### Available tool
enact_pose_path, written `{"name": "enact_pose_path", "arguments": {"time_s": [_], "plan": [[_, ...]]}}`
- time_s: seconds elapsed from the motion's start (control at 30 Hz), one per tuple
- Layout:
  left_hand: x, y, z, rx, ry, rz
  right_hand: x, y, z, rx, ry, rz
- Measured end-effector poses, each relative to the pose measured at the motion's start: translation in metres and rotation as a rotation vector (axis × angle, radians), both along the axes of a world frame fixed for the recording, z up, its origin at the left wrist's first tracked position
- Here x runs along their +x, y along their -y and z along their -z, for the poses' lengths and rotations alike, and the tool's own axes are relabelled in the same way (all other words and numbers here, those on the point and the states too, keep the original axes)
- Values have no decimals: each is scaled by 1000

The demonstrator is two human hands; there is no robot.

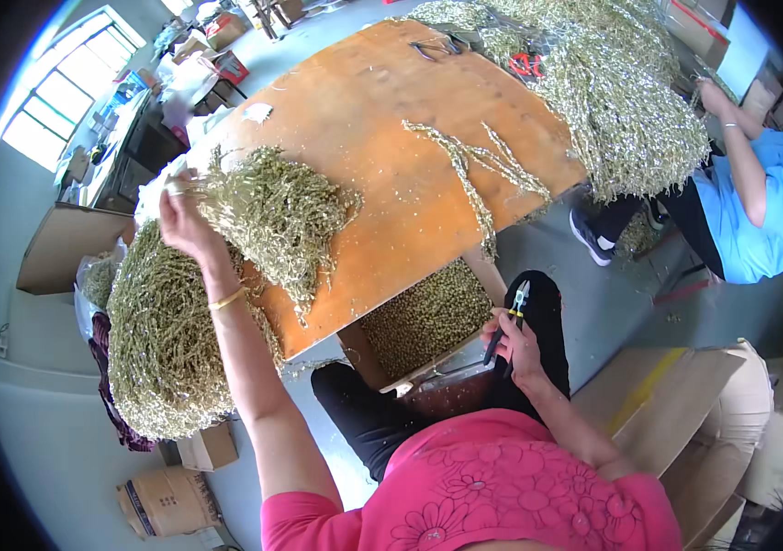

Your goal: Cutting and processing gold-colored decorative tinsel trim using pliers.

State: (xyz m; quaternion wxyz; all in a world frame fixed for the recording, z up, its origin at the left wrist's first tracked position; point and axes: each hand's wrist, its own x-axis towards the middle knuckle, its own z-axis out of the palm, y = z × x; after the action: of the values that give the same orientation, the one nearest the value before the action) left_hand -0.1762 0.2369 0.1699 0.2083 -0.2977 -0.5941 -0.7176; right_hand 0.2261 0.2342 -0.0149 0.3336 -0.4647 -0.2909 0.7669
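Note:
My left hand (186,223) is raised over the table's left edge, its fingers closed at the gathered end of a bunch of glittery gold strands (286,216). The bunch spreads from there across the table top. What exactly lies between the fingertips is too small to make out fully. Above my right thigh, my right hand (517,349) grips a pair of cutting pliers (519,308) with black and yellow handles, jaws pointing up. A few loose gold strands (469,170) lie on the table's right part. A large heap of similar strands (171,340) hangs over the left side.
The orange wooden table (346,101) has a carton of small gold beads (428,317) under its near edge. A co-worker in a blue shirt (763,211) sits at right beside a big strand pile (612,101). More pliers (437,48) lie far back; cardboard boxes (676,395) stand at right.

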Motion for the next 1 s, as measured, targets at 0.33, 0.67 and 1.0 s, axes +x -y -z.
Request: {"name": "enact_pose_path", "arguments": {"time_s": [0.33, 0.67, 1.0], "plan": [[93, 78, -98, 486, -80, 13, -37, -181, -42, 1342, 968, 23], [164, 171, 53, -38, 682, 487, -107, -300, 7, 1609, 1263, 7], [172, 123, 108, 235, 1399, 942, -127, -378, -28, 1551, 1392, 14]]}}
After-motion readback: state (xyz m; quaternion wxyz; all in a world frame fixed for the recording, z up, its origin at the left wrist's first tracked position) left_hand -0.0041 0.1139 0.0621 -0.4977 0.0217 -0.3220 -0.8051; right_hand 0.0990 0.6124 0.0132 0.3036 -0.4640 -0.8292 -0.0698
